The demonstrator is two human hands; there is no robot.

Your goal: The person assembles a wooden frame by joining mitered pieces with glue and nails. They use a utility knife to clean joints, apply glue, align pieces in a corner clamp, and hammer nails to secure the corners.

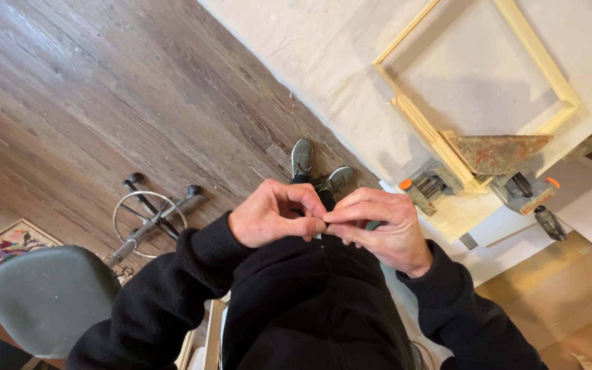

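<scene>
Wood floor (pixel 104 103) below touching fingers (pixel 313 223)

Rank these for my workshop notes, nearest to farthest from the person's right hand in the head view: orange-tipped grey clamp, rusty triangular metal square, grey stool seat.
1. Orange-tipped grey clamp, just right of the right hand.
2. Rusty triangular metal square, upper right.
3. Grey stool seat, far left.

Two bare hands are seen, a left hand (pixel 277 214) and a right hand (pixel 381 227), along with two grey shoes (pixel 301 156) on the wooden floor (pixel 104 103). One wooden stretcher frame (pixel 474 75) is counted at the near corner of the worktable (pixel 310 48), with two orange-tipped clamps (pixel 423 192) and one rusty metal triangle (pixel 498 152). One grey stool (pixel 49 298) is seen.
</scene>
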